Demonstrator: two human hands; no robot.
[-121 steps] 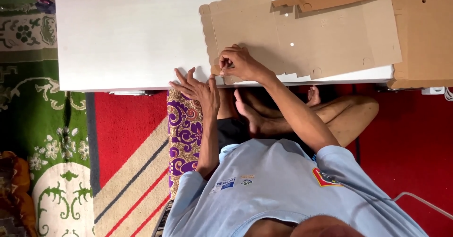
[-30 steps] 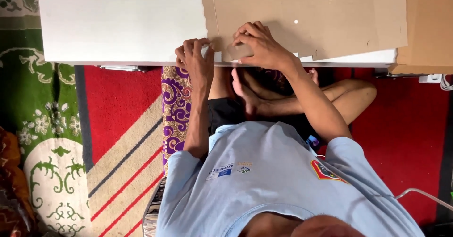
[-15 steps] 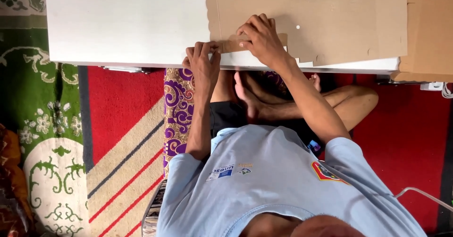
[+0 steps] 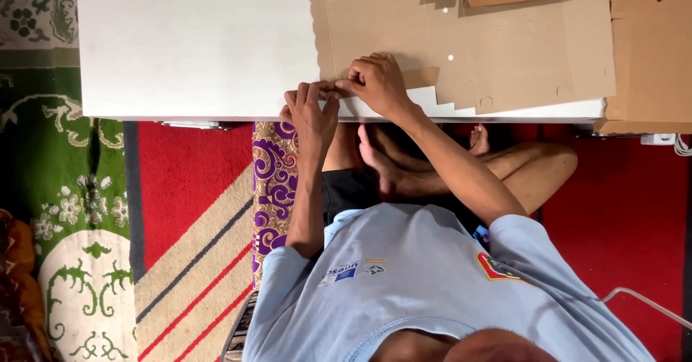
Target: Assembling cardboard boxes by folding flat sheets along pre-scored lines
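Observation:
A flat brown cardboard sheet with a scalloped left edge and small holes lies on a white table. My right hand rests on the sheet's near left corner and pinches a narrow flap there. My left hand comes up over the table's front edge, and its fingertips meet the right hand's fingertips on the same flap. A stepped white edge shows under the sheet just right of my right hand.
More brown cardboard lies at the table's right end. My crossed bare legs are under the table. A red carpet, a green floral rug and a purple patterned cloth cover the floor. A white cable runs at lower right.
My left hand has slid up from the table's edge to meet the right hand's fingertips on the cardboard's corner. The view has shifted slightly, showing more of the table.

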